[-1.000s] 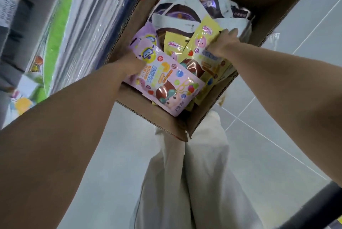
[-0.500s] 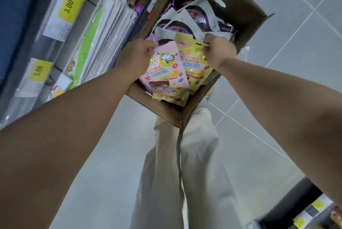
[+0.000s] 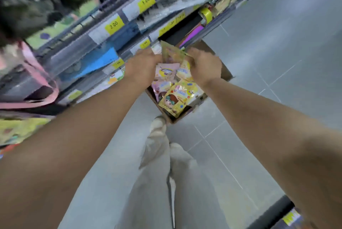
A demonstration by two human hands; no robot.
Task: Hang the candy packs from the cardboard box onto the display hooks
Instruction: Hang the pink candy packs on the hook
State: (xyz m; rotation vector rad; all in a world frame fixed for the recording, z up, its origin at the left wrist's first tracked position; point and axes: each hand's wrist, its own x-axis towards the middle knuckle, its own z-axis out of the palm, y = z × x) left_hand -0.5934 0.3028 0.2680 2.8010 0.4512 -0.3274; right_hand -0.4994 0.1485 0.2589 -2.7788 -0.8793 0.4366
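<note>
Candy packs point(image 3: 171, 66), glossy flat pouches in pink and yellow with cartoon prints, sit bunched between the fingers of the left hand point(image 3: 143, 69) and right hand point(image 3: 204, 67), both curled closed on them. More packs point(image 3: 175, 99) lie below the fingers in the brown cardboard box point(image 3: 224, 70) beside blurred shelves point(image 3: 103, 47).

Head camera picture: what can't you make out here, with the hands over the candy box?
- Display hooks: head view, motion blur smears the shelves; none can be picked out.
- Cardboard box: both hands and the raised packs cover most of its inside.
- Pack lettering: too small and blurred.
- Left hand and right hand: the fingers are hidden behind the packs.
</note>
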